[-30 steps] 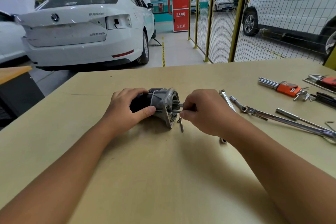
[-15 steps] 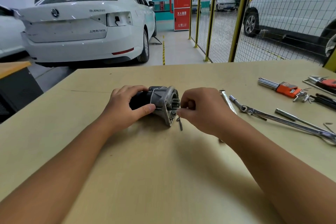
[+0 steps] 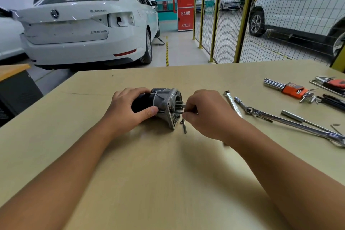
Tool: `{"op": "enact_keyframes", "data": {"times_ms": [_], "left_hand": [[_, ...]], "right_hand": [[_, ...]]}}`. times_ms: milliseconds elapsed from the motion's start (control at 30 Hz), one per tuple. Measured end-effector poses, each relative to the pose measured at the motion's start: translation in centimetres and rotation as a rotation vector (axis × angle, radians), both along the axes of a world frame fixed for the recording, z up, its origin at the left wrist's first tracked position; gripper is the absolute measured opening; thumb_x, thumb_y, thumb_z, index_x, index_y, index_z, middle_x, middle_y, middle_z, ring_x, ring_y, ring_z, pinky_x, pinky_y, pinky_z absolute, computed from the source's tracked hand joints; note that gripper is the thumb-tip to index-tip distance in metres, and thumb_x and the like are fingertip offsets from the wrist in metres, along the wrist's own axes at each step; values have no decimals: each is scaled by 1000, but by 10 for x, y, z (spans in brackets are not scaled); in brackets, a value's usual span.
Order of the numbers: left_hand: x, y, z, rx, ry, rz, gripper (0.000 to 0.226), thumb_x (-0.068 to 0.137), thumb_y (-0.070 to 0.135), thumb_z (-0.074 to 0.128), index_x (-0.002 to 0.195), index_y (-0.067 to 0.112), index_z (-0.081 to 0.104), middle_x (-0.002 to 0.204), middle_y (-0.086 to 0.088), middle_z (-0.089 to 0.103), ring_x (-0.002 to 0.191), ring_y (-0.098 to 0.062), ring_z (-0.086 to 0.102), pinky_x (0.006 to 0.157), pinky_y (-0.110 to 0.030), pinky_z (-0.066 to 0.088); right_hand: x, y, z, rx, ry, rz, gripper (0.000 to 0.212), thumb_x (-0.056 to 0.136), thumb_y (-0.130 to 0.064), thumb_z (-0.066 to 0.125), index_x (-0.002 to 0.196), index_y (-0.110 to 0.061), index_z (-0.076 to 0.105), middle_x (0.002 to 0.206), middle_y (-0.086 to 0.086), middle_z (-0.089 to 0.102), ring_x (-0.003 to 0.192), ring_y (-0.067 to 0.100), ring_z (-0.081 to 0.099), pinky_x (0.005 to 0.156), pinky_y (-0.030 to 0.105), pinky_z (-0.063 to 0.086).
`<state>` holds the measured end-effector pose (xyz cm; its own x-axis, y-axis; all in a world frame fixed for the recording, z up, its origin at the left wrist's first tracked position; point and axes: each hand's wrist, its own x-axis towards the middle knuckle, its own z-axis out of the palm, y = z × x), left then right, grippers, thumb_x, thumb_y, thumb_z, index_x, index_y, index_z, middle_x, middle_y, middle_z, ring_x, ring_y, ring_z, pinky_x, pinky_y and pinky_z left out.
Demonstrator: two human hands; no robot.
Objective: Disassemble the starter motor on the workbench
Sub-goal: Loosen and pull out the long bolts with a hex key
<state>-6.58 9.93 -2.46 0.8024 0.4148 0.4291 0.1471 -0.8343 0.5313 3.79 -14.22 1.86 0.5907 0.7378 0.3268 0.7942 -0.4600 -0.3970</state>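
The starter [image 3: 164,105] lies on its side on the bench [image 3: 168,173], a little above the middle of the frame, its flanged metal nose turned to the frame's right. The left hand [image 3: 128,112] grips the dark body from the frame's left, fingers curled over the top and the thumb pressed along the near side. The right hand [image 3: 207,114] is at the nose end, fingers curled narrow and pinching a thin bolt [image 3: 179,112] that sticks out of the flange. Whether the bolt is partly drawn or seated I cannot tell.

Just beside the flange, at its lower edge, a loose bolt [image 3: 184,126] lies on the bench.

To the right of the right hand lie a spanner [image 3: 231,101] and a long ratchet [image 3: 280,117], near each other. Further toward the right edge sits a set of hex keys [image 3: 287,87] in an orange holder. A white car [image 3: 84,24] stands in the upper left of the frame, and a yellow mesh fence [image 3: 242,15] in the upper right.
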Motion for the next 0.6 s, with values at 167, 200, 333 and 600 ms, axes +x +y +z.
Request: {"op": "enact_keyframes", "data": {"times_ms": [167,200,333,600], "left_hand": [[-1,-1,1,-5,8,1,73,67,83,58,130,46,60,123,17,56,122,-16,39,100,-35,35],[-1,-2,1,-3,8,2,74,67,83,58,130,45,60,123,17,56,122,-16,39,100,-35,35],[0,-2,2,1,7,6,75,66,82,57,131,44,60,122,19,54,121,-15,39,100,-34,34],[0,-3,2,-9,25,5,74,67,83,57,132,46,59,123,16,54,121,-17,39,99,-34,34]], "right_hand": [[-2,-2,2,27,-27,-24,5,88,-26,71,85,-24,74,86,-9,60,86,20,59,79,44,54],[-2,-2,3,37,-31,-27,4,88,-26,72,85,-25,75,86,-10,60,87,19,60,79,44,54],[-2,-2,3,18,-78,-61,4,88,-31,73,86,-28,74,88,-11,62,90,17,59,81,44,52],[1,0,0,3,14,-25,19,90,-33,71,75,-26,62,75,-10,55,72,8,50,60,30,40]]}}
